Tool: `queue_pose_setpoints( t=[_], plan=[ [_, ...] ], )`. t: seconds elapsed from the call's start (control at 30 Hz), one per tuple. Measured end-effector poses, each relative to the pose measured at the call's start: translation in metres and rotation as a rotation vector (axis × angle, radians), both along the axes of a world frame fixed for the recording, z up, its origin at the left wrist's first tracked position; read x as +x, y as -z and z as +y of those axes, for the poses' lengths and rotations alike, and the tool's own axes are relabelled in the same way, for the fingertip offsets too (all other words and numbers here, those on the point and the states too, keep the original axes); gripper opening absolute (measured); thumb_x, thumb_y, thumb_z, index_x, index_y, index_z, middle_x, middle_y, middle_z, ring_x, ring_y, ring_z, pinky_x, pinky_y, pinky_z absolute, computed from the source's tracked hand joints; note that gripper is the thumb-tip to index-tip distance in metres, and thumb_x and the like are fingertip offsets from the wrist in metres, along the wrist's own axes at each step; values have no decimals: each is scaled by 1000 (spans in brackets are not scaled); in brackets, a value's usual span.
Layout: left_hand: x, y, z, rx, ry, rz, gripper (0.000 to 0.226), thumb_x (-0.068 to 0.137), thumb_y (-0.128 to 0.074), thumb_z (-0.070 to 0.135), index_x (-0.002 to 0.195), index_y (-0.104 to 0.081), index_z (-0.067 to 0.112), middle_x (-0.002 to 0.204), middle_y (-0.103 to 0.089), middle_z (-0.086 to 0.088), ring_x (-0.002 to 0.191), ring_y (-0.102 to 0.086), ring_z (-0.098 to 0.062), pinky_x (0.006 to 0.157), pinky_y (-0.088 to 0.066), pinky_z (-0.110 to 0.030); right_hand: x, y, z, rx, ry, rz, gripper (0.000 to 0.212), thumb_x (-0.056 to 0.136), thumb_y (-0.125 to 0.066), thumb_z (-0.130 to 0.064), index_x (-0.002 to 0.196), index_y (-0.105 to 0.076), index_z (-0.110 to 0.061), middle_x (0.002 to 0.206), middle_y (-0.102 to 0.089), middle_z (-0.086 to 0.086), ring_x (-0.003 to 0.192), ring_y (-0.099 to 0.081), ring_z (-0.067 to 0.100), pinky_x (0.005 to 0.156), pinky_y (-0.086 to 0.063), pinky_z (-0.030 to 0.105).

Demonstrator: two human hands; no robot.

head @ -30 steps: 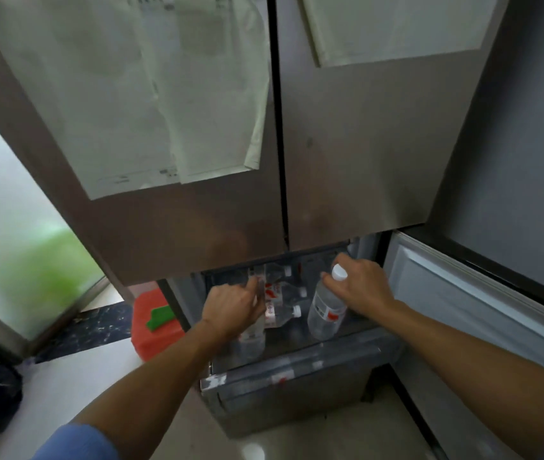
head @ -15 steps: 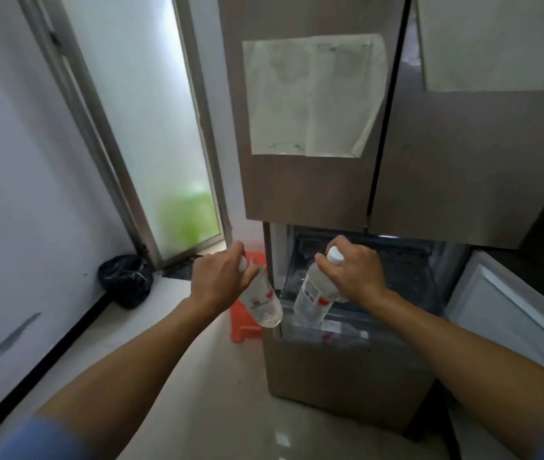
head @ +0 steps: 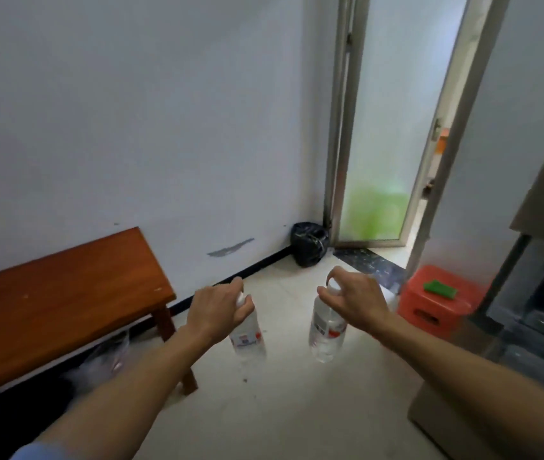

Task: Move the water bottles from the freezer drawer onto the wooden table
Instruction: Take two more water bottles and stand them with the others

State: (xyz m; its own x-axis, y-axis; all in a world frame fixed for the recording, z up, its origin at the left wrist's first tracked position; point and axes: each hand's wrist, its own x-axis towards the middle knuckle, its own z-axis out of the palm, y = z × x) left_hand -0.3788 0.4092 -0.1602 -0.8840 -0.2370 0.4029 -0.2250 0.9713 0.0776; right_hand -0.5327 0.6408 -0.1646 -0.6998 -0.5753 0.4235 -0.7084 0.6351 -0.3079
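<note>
My left hand point(head: 216, 310) grips a clear water bottle point(head: 247, 336) by its white-capped neck, and the bottle hangs below the hand over the floor. My right hand point(head: 353, 302) holds a second clear bottle point(head: 325, 330) the same way, by the top. Both bottles carry red and white labels. The wooden table point(head: 48, 300) stands at the left against the white wall, its top bare, a short way left of my left hand. The open freezer drawer point(head: 542, 310) shows at the right edge.
A red plastic stool point(head: 436, 302) with a green cloth on it stands beside the fridge. A black rubbish bag point(head: 308, 244) sits in the corner by a frosted glass door point(head: 383, 154). Crumpled clear plastic point(head: 104, 360) lies under the table. Pale floor tiles spread between the table and the fridge.
Both hands lifted a bottle each out of the freezer drawer. My view has swung left from the fridge to the wall and the wooden table, with the bottles carried along.
</note>
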Motion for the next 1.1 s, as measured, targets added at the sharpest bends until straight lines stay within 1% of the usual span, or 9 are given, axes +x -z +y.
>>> queue_pose_setpoints(
  t=[0.1, 0.2, 0.3, 0.4, 0.5, 0.57, 0.63, 0.8, 1.1],
  plan=[
    [69, 2, -82, 3, -129, -32, 25, 90, -49, 44, 81, -48, 21, 66, -60, 0, 53, -53, -18, 51, -45, -30, 40, 9, -106, -11, -113, -16, 31, 83, -60, -52, 87, -58, -21, 78, -66, 3, 62, -56, 17, 56, -43, 25],
    [141, 3, -156, -5, -242, -68, 23, 90, -52, 43, 79, -42, 25, 63, -50, 7, 50, -46, -12, 46, -33, -24, 86, 22, -209, 13, -204, -42, 32, 83, -56, -56, 85, -53, -24, 75, -63, -2, 60, -56, 13, 57, -52, 28],
    [211, 5, -219, -8, -372, -128, 25, 91, -50, 44, 78, -39, 27, 59, -41, 12, 47, -40, -7, 44, -21, -20, 132, 30, -298, 21, -318, -67, 32, 82, -51, -61, 84, -46, -30, 69, -56, -10, 56, -54, 6, 51, -47, 22],
    [274, 8, -274, 22, -524, -136, 23, 92, -47, 45, 80, -41, 26, 64, -48, 11, 53, -49, -10, 48, -35, -24, 169, 29, -381, 40, -455, -64, 32, 85, -50, -63, 86, -46, -30, 68, -55, -13, 55, -54, 5, 48, -38, 16],
    [329, 14, -318, 82, -685, -107, 23, 92, -47, 45, 80, -42, 25, 66, -51, 11, 55, -51, -11, 51, -35, -26, 204, 26, -459, 97, -567, -35, 31, 87, -51, -58, 83, -46, -28, 64, -53, -10, 55, -53, 7, 48, -41, 21],
    [361, 23, -344, 122, -770, -119, 23, 92, -45, 46, 82, -44, 25, 69, -54, 9, 58, -54, -12, 55, -44, -28, 229, 29, -508, 113, -645, -25, 30, 88, -52, -56, 81, -43, -28, 58, -48, -11, 49, -49, 6, 42, -37, 21],
    [388, 32, -372, 143, -838, -129, 23, 92, -43, 47, 83, -45, 25, 70, -56, 9, 60, -56, -11, 60, -50, -29, 251, 35, -555, 136, -719, -17, 30, 89, -51, -56, 81, -43, -28, 57, -46, -11, 46, -45, 4, 40, -29, 17],
    [435, 48, -458, 159, -970, -132, 23, 91, -45, 47, 79, -44, 28, 66, -53, 11, 56, -54, -5, 57, -50, -25, 295, 51, -683, 171, -882, -30, 31, 91, -49, -56, 84, -46, -25, 62, -51, -9, 49, -48, 4, 42, -36, 17],
    [484, 44, -599, 242, -1202, -101, 20, 92, -48, 49, 86, -45, 30, 64, -52, 10, 56, -51, -2, 53, -40, -16, 359, 44, -875, 207, -1059, -50, 27, 92, -51, -52, 91, -42, -28, 71, -50, -12, 55, -46, 1, 45, -29, 15]
  ],
)
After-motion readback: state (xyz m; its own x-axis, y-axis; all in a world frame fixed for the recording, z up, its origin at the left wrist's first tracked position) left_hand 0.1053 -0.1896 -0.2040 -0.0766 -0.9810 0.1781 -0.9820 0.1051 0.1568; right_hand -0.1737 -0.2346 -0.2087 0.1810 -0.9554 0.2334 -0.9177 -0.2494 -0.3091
